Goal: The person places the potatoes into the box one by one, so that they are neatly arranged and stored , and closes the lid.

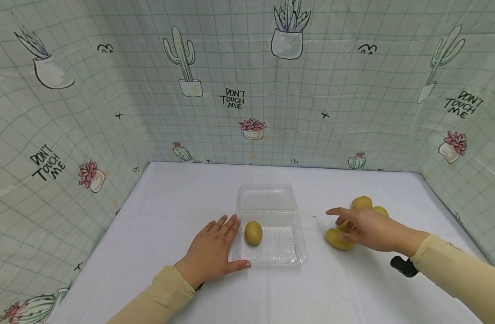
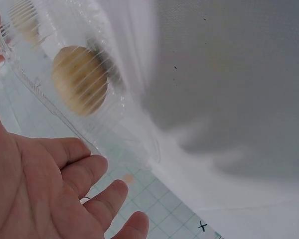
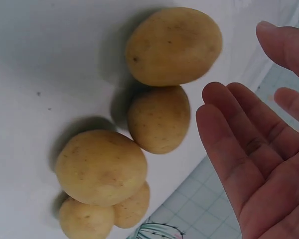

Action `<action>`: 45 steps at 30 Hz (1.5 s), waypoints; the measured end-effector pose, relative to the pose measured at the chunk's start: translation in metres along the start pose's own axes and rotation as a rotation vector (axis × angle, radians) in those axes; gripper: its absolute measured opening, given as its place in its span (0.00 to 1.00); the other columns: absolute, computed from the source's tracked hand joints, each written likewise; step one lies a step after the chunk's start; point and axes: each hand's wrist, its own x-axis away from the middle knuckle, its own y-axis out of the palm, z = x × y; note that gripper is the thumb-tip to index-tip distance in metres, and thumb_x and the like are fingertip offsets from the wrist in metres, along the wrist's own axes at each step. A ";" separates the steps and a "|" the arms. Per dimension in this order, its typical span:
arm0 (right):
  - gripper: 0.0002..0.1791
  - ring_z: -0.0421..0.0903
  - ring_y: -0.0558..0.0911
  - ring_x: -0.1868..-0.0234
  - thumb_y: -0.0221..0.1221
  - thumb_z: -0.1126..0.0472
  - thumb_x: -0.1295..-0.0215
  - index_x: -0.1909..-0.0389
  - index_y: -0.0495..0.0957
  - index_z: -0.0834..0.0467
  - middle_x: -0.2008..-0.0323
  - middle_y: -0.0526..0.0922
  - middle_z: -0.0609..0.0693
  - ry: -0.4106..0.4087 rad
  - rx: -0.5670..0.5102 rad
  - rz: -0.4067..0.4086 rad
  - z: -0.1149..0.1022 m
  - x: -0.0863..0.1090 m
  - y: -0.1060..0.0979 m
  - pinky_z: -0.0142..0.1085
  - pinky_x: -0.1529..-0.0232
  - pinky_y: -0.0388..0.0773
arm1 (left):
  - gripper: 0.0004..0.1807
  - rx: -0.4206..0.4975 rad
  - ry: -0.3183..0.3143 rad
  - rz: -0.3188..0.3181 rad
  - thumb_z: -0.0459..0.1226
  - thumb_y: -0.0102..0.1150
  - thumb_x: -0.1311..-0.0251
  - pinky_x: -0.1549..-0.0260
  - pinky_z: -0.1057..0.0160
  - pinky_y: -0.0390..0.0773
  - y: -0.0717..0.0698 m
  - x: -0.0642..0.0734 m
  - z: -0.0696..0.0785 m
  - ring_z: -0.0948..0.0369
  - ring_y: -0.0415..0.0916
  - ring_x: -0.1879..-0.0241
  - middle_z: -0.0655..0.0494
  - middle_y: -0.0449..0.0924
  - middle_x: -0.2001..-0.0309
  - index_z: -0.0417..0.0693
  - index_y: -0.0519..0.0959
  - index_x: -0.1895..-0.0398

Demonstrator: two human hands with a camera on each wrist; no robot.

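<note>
A clear plastic clamshell box (image 1: 276, 238) lies with its lid (image 1: 266, 198) folded back on the table. One potato (image 1: 253, 233) sits inside its base, toward the left; the left wrist view shows this potato (image 2: 80, 80) through the ribbed wall. My left hand (image 1: 212, 250) rests along the box's left edge with straight fingers and the thumb near the front corner. Over a group of potatoes on the right hovers my right hand (image 1: 370, 229), its fingers loosely extended and holding nothing. In the right wrist view the nearest potato (image 3: 174, 46) lies beside the fingers, with several others in a row.
A white cloth covers the table (image 1: 150, 211). Behind and at both sides stands a grid-patterned curtain (image 1: 215, 121) with cactus drawings. More potatoes (image 1: 362, 202) lie partly behind the right hand.
</note>
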 end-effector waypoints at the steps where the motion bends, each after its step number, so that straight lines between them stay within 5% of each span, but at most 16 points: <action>1: 0.31 0.34 0.81 0.63 0.68 0.62 0.38 0.34 0.71 0.56 0.56 0.84 0.45 -0.020 0.001 -0.001 0.001 0.001 0.002 0.33 0.65 0.79 | 0.57 0.002 0.001 0.002 0.75 0.47 0.44 0.33 0.47 0.62 0.000 0.000 0.000 0.48 0.58 0.28 0.46 0.60 0.26 0.39 0.63 0.26; 12: 0.29 0.37 0.80 0.61 0.71 0.61 0.42 0.38 0.76 0.57 0.60 0.81 0.38 -0.046 0.162 0.033 0.005 0.005 0.015 0.33 0.64 0.79 | 0.58 0.000 0.000 0.003 0.76 0.45 0.44 0.34 0.47 0.62 0.004 0.000 -0.002 0.48 0.58 0.28 0.47 0.59 0.25 0.40 0.62 0.25; 19: 0.29 0.39 0.80 0.57 0.72 0.64 0.46 0.41 0.79 0.56 0.54 0.83 0.41 -0.097 0.262 0.077 0.006 0.007 0.022 0.36 0.60 0.80 | 0.58 -0.003 -0.002 -0.007 0.76 0.45 0.45 0.34 0.47 0.62 0.003 0.000 -0.001 0.48 0.58 0.28 0.47 0.59 0.25 0.40 0.62 0.25; 33: 0.37 0.39 0.80 0.60 0.78 0.68 0.58 0.41 0.79 0.55 0.53 0.79 0.45 -0.124 0.271 0.037 0.008 0.009 0.027 0.37 0.60 0.81 | 0.58 0.003 0.003 -0.002 0.76 0.45 0.44 0.34 0.46 0.62 0.002 0.000 -0.001 0.48 0.57 0.28 0.47 0.59 0.25 0.39 0.61 0.25; 45: 0.31 0.35 0.74 0.67 0.75 0.63 0.51 0.43 0.80 0.55 0.54 0.76 0.45 -0.112 0.189 0.040 0.009 0.010 0.031 0.33 0.66 0.76 | 0.58 -0.015 0.004 -0.005 0.76 0.43 0.44 0.33 0.47 0.61 0.004 0.000 -0.002 0.48 0.57 0.27 0.47 0.59 0.25 0.40 0.61 0.25</action>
